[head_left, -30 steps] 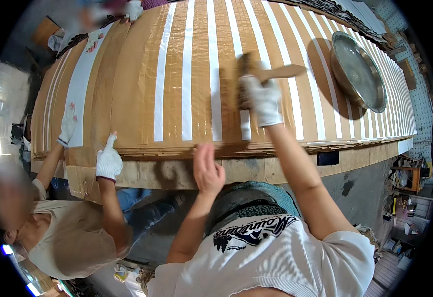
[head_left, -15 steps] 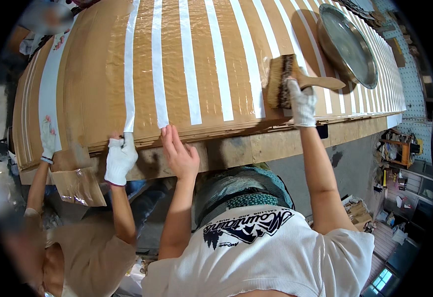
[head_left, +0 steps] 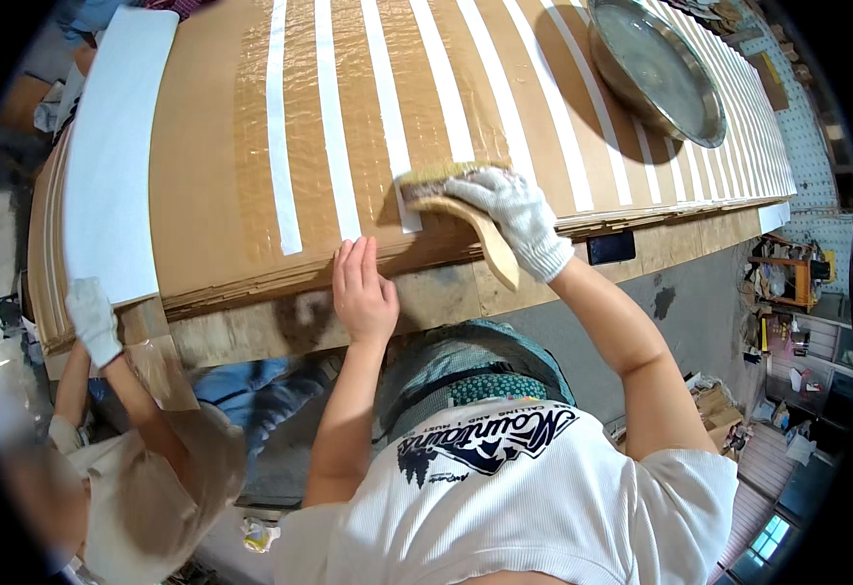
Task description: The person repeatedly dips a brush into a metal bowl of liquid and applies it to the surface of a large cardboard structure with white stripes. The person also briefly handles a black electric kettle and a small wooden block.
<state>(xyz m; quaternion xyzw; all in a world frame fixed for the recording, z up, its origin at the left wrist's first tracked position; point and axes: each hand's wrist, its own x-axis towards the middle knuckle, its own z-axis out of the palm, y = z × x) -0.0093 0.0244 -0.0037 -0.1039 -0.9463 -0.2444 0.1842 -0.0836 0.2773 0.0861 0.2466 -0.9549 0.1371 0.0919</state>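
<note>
My right hand (head_left: pixel 519 219), in a white knit glove, grips a wide paste brush (head_left: pixel 485 239) whose wooden handle slants toward me. Its bristles rest on a stack of brown sheets (head_left: pixel 202 195) crossed by parallel white strips (head_left: pixel 327 117). Around the strips left of the brush, the brown surface shines wet. Bare, my left hand (head_left: pixel 365 292) lies with outstretched fingers on the stack's near edge, at the lower end of one strip. A metal basin (head_left: pixel 660 73) of cloudy liquid stands on the stack at the far right.
At the left, a co-worker's gloved hand (head_left: pixel 93 320) touches the near end of a wide white sheet (head_left: pixel 115 166). A dark phone-like object (head_left: pixel 611 248) lies on the wooden ledge (head_left: pixel 426 304) along the stack. Shelves (head_left: pixel 787 283) with clutter stand at the right.
My right hand has swept the brush left and turned it, so its handle points toward me. The co-worker's hand has left a strip for the white sheet, which now covers more at the left.
</note>
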